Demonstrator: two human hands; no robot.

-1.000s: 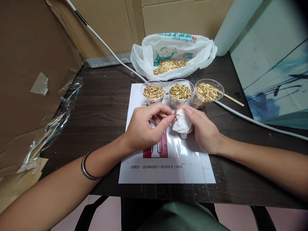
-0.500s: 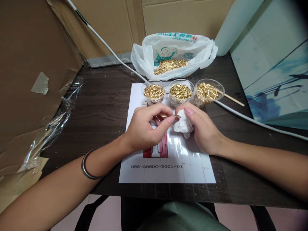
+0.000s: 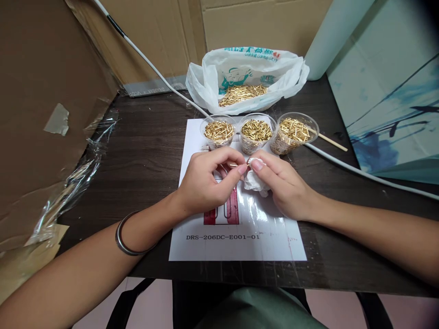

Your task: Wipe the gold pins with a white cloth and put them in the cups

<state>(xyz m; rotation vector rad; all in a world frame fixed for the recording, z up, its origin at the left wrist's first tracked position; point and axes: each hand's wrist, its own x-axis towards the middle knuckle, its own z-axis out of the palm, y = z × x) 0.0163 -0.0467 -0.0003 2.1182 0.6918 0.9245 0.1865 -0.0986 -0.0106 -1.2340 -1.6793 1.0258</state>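
Between thumb and forefinger, my left hand (image 3: 214, 180) pinches a thin gold metal pin (image 3: 234, 165). My right hand (image 3: 286, 183) is closed on a crumpled white tissue (image 3: 255, 180), its thumb pressing the tissue near the pin's right end. That end of the pin is hidden by fingers and tissue. Both hands are held above a white printed sheet (image 3: 199, 249) with a red picture. Just beyond them stand three clear plastic cups of small gold parts: the left cup (image 3: 218, 131), the middle cup (image 3: 256, 131) and the right cup (image 3: 294, 131), which leans.
A white plastic bag (image 3: 288, 84) with many gold pins lies open behind the cups. A thin wooden stick (image 3: 333, 142) pokes out by the right cup. A white cable (image 3: 377, 174) crosses the dark table (image 3: 144, 137). Cardboard (image 3: 37, 68) walls the left side.
My right hand has moved slightly left, bringing its thumb and the tissue closer to my left fingertips. My left hand has stayed almost still with the pin.
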